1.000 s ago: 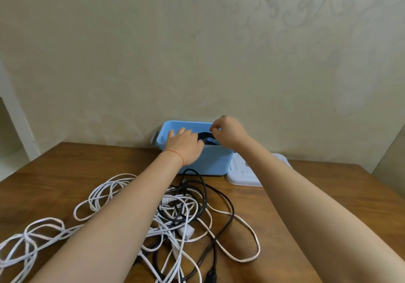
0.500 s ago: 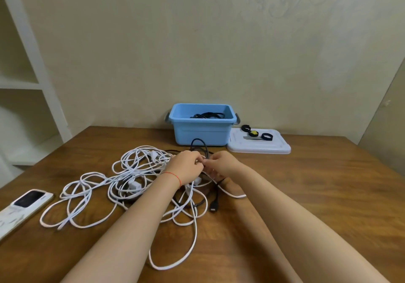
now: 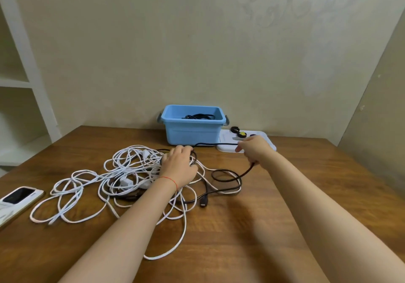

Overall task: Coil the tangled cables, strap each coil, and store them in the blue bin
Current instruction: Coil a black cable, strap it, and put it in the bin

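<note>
I see right hand [image 3: 252, 149] gripping black cable [image 3: 228, 178], stretched taut to left hand [image 3: 180, 165], which presses on white tangle [image 3: 114, 177]. Blue bin [image 3: 192, 132] by wall holds 1 black coil [image 3: 198, 116].

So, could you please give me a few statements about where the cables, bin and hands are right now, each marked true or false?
1. The blue bin already holds a black cable coil. True.
2. The right hand grips a white cable. False: it grips the black cable.
3. The left hand rests on the tangle of white cables. True.
4. The white lid is on the bin. False: it lies on the table, right of the bin.
5. A phone lies at the table's left edge. True.
</note>
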